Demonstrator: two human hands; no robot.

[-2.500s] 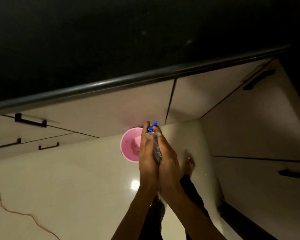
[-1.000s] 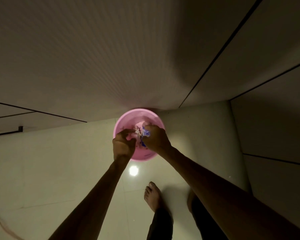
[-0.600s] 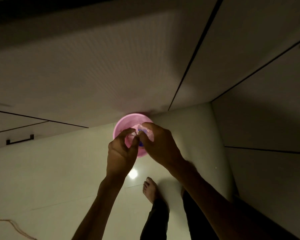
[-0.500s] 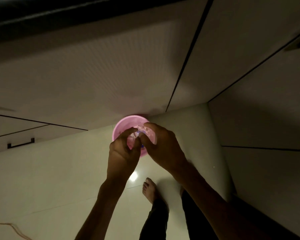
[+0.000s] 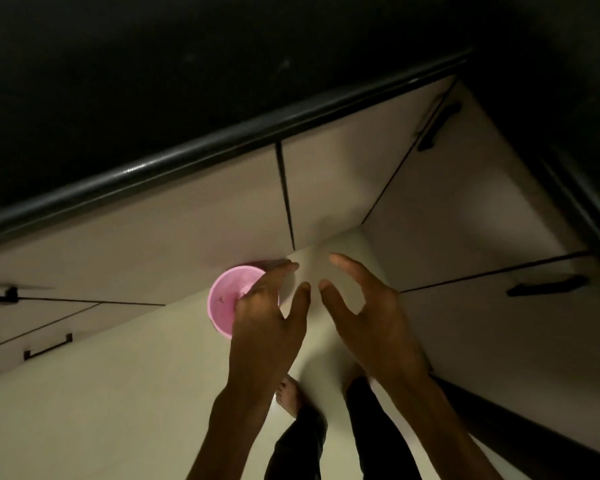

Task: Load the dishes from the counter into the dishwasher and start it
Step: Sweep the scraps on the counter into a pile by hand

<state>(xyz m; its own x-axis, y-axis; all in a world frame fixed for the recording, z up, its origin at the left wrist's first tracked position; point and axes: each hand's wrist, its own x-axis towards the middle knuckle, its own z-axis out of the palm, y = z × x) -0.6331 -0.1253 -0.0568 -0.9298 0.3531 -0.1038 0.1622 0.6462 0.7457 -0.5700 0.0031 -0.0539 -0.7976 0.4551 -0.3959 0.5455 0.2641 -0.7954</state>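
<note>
Pink bucket (image 5: 224, 301), black countertop (image 5: 153, 81).

Pink bin (image 5: 222, 303) on pale floor (image 5: 101, 410) beside beige cabinets (image 5: 187, 230).

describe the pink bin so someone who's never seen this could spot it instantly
Follow the black counter edge down the beige cabinet fronts to the floor. The pink bin stands there against the cabinets, partly behind the left hand. It is the only brightly coloured, round thing in view.

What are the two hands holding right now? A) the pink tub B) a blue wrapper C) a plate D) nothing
D: the left hand and right hand both hang spread and bare above the floor, touching nothing, with the pink tub below them by the cabinets.
</note>
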